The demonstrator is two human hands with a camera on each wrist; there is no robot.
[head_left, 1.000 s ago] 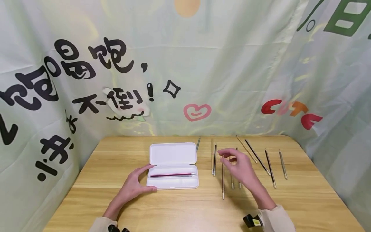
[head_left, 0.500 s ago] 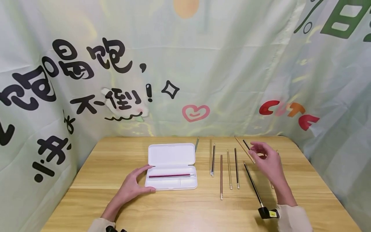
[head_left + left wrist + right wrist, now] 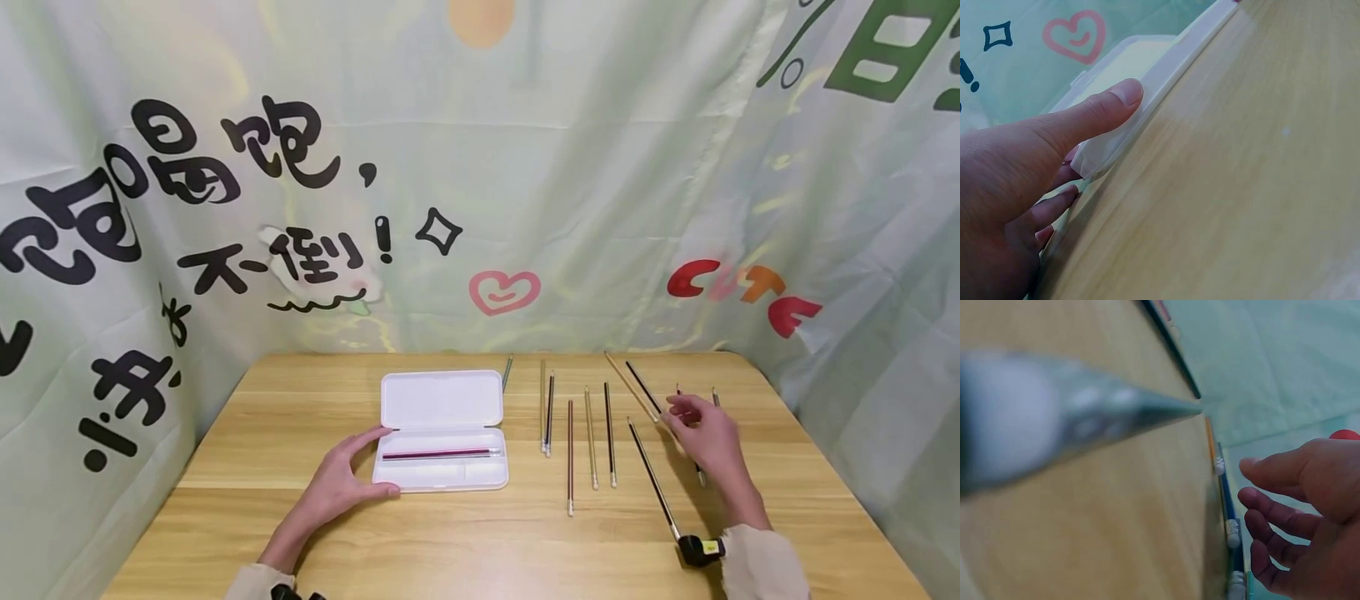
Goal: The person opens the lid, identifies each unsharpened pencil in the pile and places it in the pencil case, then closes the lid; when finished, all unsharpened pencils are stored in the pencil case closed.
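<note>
Printed cloth [image 3: 585,192] behind wooden table [image 3: 450,546]

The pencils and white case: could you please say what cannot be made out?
Head view: the right hand hides most of the rightmost pencil.
Head view: the lid hides the lower end of the green pencil.
Left wrist view: the top edge cuts off part of the white case.
Right wrist view: the nearest pencil is blurred, cut by the left edge.

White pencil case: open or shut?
The white pencil case is open: its lid is folded back, leaving a dark red pencil visible inside. The left hand grips one end.
</note>
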